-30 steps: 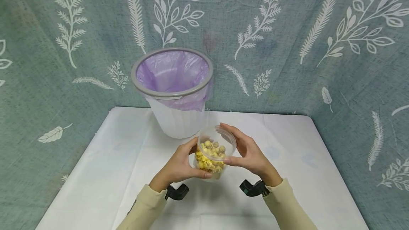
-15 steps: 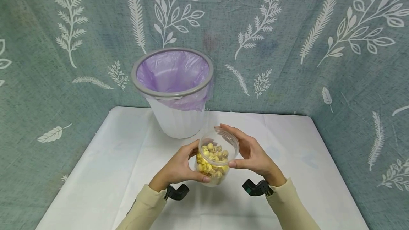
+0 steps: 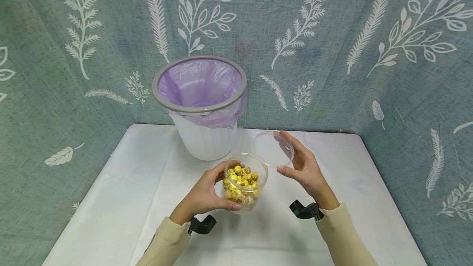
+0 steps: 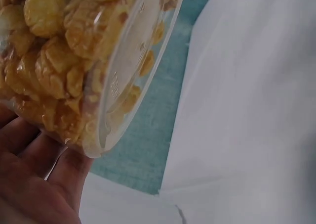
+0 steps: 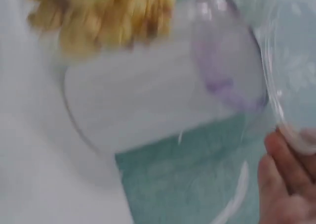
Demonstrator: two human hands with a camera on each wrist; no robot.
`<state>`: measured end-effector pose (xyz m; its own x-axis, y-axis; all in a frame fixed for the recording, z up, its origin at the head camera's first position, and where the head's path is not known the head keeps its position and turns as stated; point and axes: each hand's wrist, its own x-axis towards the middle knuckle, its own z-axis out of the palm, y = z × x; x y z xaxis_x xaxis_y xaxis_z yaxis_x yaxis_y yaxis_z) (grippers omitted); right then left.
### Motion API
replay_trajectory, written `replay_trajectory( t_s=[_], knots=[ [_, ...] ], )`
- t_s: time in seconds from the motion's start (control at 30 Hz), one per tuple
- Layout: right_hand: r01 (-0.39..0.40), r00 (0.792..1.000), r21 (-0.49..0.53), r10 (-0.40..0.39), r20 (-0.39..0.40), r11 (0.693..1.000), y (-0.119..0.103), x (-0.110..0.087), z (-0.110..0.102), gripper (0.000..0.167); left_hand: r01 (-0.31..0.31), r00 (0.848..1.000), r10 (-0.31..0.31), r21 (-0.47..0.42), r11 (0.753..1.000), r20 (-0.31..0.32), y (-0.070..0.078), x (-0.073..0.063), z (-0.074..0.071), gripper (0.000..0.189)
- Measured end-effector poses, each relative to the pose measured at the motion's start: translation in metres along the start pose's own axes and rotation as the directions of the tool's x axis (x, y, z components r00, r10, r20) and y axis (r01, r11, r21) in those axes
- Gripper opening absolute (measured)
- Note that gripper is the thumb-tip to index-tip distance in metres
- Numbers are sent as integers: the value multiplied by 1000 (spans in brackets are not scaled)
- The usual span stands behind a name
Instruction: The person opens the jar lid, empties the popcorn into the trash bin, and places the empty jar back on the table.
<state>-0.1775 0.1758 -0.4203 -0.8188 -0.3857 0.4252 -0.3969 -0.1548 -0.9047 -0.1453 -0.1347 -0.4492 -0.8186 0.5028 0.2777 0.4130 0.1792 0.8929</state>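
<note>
My left hand (image 3: 205,194) grips a clear plastic jar (image 3: 255,194) from its left side, fingers behind and thumb in front. Yellow popcorn (image 3: 242,180) fills much of the jar, whose round mouth is uncovered and tilted toward the head camera. In the left wrist view, the popcorn (image 4: 49,61) shows through the wall, with fingers (image 4: 69,172) against it near the base. My right hand (image 3: 304,167) holds a clear round lid (image 3: 273,149) by its edge, up and to the right of the jar. The right wrist view catches the lid (image 5: 296,61) at its right edge.
A white waste bin (image 3: 207,138) with a grey rim and purple liner (image 3: 199,81) stands behind the jar, toward the back left of the white-covered table (image 3: 148,216). Green leaf-patterned cloth (image 3: 258,32) hangs close around the table's back and sides.
The lid has come off the jar and moved up and right with my right hand. My left hand keeps hold of the jar, which has shifted slightly left.
</note>
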Motion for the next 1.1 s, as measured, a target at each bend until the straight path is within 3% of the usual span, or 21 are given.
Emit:
replay_trajectory(
  t_s=[0.1, 0.23, 0.37, 0.63, 0.83, 0.97, 1.1],
  knots=[
    [-93, 986, -38, 86, -139, 995, 12, -3, -15, 87, 5, 1000, -5, -6, 1000, -27, -1, -4, -3, 97],
    [-228, 937, -89, 194, -289, 970, 32, -8, -33, 87, 20, 998, -20, -8, 1000, -53, -3, -9, -6, 99],
    [-350, 889, -145, 280, -362, 925, 53, -16, -47, 92, 25, 998, -25, -3, 1000, -65, -3, -14, -8, 98],
    [-563, 808, -284, 447, -383, 776, 90, -31, -66, 105, 21, 996, -21, -4, 1000, -85, -3, -19, -11, 96],
    [-640, 765, -399, 498, -408, 656, 104, -34, -66, 106, 14, 996, -15, -7, 1000, -93, -1, -21, -13, 97],
    [-658, 753, -475, 503, -424, 584, 108, -34, -63, 107, 14, 995, -15, -8, 1000, -98, 0, -23, -15, 98],
    [-651, 759, -514, 500, -417, 559, 112, -36, -62, 107, 17, 994, -17, -1, 1000, -104, 1, -25, -18, 98]
  ],
)
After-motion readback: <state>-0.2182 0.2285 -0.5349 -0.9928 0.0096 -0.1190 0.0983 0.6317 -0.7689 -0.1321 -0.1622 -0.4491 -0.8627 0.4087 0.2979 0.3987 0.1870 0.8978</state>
